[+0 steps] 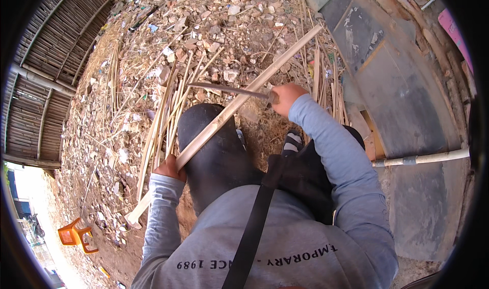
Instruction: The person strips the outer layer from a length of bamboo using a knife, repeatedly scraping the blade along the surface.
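Dark lettering [291, 260], numerals [190, 265], upside down on grey shirt [298, 238], partly under black strap [250, 233]

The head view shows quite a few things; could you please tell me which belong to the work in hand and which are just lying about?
Work in hand:
- knife, in the right hand
- long pale strip, in the left hand
- probably the loose strips by the left knee

Apparently just lying about:
- orange plastic chair
- scattered rubble
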### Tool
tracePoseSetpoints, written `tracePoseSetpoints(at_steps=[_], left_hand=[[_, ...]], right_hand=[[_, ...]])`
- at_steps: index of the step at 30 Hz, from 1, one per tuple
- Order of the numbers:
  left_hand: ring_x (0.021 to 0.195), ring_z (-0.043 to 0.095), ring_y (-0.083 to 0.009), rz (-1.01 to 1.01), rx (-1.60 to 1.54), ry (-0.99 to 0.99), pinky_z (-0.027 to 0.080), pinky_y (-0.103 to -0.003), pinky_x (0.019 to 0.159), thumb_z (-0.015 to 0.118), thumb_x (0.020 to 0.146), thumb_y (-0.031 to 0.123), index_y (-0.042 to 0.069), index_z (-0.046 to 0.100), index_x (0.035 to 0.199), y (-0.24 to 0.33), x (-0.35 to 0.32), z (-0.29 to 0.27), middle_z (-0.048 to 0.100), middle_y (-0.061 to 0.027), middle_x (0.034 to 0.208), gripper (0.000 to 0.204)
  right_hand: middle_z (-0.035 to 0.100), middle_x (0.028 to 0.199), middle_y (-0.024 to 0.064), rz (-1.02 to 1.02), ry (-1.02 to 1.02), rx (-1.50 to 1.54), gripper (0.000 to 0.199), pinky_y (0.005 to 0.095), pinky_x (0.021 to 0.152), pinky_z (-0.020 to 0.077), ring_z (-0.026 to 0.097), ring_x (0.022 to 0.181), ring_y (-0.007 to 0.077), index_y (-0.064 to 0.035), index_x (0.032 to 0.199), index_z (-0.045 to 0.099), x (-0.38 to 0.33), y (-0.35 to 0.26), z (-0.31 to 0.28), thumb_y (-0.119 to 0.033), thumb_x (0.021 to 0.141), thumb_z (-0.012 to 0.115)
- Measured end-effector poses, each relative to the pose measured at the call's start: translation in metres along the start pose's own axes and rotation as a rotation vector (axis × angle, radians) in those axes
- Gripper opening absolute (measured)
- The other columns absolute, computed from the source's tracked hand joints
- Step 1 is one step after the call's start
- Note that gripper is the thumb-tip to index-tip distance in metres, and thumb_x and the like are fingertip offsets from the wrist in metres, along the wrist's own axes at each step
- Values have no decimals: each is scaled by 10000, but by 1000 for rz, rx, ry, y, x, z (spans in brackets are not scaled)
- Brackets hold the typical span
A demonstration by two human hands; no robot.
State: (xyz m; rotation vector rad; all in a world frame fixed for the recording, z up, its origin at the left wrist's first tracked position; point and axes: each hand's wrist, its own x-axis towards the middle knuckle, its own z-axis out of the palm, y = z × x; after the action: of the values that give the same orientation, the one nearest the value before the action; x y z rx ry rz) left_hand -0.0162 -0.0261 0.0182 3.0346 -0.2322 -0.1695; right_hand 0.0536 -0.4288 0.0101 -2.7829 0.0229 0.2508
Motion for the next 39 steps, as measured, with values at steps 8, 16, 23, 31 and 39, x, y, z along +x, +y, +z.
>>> tracePoseSetpoints(at_steps=[8, 16, 23, 31, 39], left_hand=[[697, 632, -428, 34, -20, -2, 515, -518, 628, 638, 768, 182, 66, 512, 956, 11, 5, -14, 632, -224, 733, 254], [692, 638, -422, -8, -15, -75, 523, -515, 626, 598, 783, 169, 64, 522, 975, 17, 10, -12, 639, -219, 736, 231], [673, 638, -427, 36, -19, -75, 526, -517, 625, 596, 774, 168, 58, 511, 951, 7, 10, -4, 634, -229, 719, 226], [651, 629, -431, 41, -82, -47, 515, -515, 593, 594, 770, 149, 56, 508, 920, 8, 14, -2, 624, -232, 693, 196], [648, 626, -430, 24, -86, -29, 514, -518, 601, 596, 765, 145, 60, 507, 922, 3, 6, 4, 621, -229, 690, 200]], right_hand=[[679, 870, 161, 191, 87, 111, 282, 422, 791, 518, 654, 833, 343, -74, 954, 663, 10, 14, -7, -255, 738, 660], [681, 894, 167, 129, 23, 111, 383, 417, 796, 518, 652, 858, 347, -63, 1011, 658, 19, 27, 3, -331, 743, 714], [678, 924, 174, 123, 36, 71, 443, 416, 851, 499, 641, 917, 351, -68, 1050, 637, 3, 12, -31, -416, 780, 682], [646, 754, 181, -10, 162, 9, 415, 458, 702, 513, 642, 757, 381, -61, 915, 628, 0, 20, -28, -440, 763, 698], [671, 842, 159, 101, 90, 127, 272, 423, 769, 515, 650, 837, 349, -48, 914, 647, 15, 18, -16, -258, 753, 710]])
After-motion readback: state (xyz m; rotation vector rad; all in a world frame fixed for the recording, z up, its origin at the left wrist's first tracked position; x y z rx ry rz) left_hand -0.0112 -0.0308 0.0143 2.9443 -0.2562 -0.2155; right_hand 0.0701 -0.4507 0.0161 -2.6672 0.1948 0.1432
